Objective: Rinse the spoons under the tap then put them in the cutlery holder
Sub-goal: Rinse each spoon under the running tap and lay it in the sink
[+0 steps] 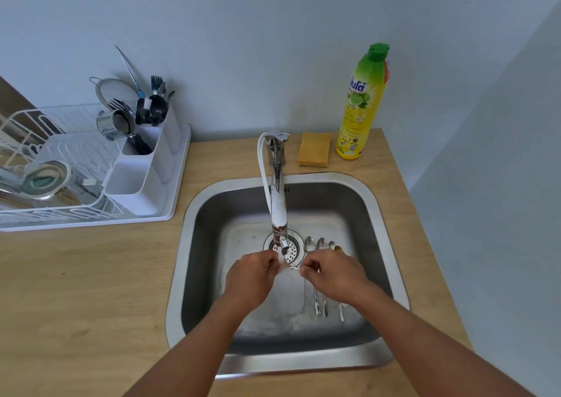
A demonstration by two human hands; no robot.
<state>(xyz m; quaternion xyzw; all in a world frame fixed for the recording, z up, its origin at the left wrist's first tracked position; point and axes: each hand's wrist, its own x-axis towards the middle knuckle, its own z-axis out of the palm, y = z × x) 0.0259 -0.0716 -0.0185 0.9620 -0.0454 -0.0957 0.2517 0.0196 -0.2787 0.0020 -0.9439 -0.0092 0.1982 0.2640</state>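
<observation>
Both my hands meet under the tap spout (pixel 280 238) inside the steel sink (pixel 376 214). Water runs down between them. My right hand (pixel 331 275) pinches the thin handle of a spoon (pixel 294 268) that points left. My left hand (pixel 250 278) is closed around the spoon's bowl end, which is hidden by the fingers and the water. Several more spoons (pixel 317 244) lie side by side on the sink floor, partly under my right hand. The white cutlery holder (pixel 142 181) stands on the dish rack at the left, with dark utensils and forks in its rear compartments.
A white dish rack (pixel 60 184) on a tray holds a lid, a strainer and a metal cup at the left. A yellow sponge (pixel 314 153) and a green-yellow dish soap bottle (pixel 362 105) stand behind the sink. Wooden counter (pixel 76 290) surrounds the sink.
</observation>
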